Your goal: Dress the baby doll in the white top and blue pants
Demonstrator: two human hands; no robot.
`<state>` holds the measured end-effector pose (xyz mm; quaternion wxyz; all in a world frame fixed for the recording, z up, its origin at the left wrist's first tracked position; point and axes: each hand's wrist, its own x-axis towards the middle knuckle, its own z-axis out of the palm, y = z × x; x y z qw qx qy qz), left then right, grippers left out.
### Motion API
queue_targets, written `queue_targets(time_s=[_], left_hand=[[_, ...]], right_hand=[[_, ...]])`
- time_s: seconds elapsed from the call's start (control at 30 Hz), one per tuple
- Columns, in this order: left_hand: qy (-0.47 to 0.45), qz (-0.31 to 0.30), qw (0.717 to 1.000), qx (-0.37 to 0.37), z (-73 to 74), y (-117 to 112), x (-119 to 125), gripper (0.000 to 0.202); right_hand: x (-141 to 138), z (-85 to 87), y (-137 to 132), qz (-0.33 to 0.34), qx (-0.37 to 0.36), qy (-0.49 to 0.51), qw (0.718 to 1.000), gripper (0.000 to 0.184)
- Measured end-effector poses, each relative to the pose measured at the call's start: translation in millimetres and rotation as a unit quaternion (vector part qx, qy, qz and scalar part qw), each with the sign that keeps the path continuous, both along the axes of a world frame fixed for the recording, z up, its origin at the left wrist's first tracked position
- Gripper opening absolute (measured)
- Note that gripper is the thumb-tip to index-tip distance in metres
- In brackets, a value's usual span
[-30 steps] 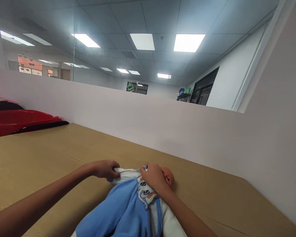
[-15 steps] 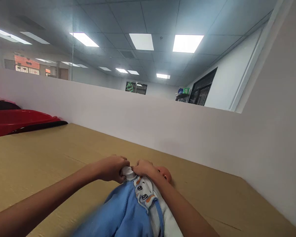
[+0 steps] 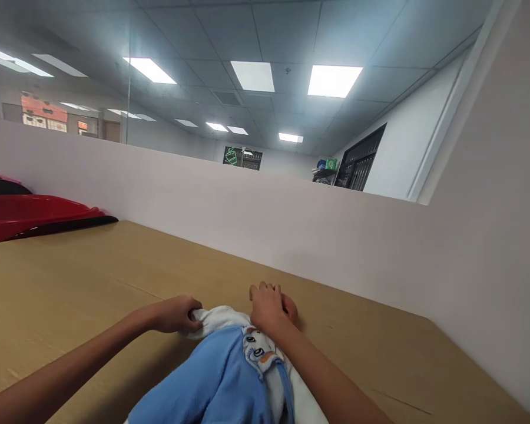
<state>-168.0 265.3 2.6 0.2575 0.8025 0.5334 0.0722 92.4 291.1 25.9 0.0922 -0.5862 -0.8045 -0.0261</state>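
— Brown card covers the tabletop [image 3: 92, 265], doesn't it? So where does the doll [image 3: 290, 306] lie?
— Flat on it, low in the view, head pointing away from the person and towards the white partition [image 3: 247, 212]. Only a sliver of its bare head shows beside the right hand [image 3: 267, 306].
— And the hands?
— The left hand [image 3: 176, 315] has its fingers closed on a bunch of white cloth [image 3: 216, 317] at the doll's shoulder. The right hand is cupped over the head. Whether its fingers clasp it or merely rest there, I cannot tell.
— How would you handle that well?
— My judgement: steady the head lightly, draw the cloth along the arm rather than across it, and take a fuller pinch so the soft knit neither slips nor stretches.
— What is it wearing?
— A blue fleece suit [image 3: 221, 383], fluffy, over white, with a cartoon patch [image 3: 258, 350] on the chest: big eyes and a touch of orange.
— Beyond that?
— A red shape [image 3: 35, 215] at the tabletop's far left, and lit ceiling panels [image 3: 333, 79] overhead.
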Motion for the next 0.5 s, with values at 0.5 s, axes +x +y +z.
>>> queue_targets(time_s=[0.5], left_hand=[[0.092, -0.057, 0.993, -0.052, 5.0, -11.1, -1.7, 0.026]], right_hand=[[216.7, -96.6, -147.0, -0.052, -0.054, 0.304, 0.95, 0.046]])
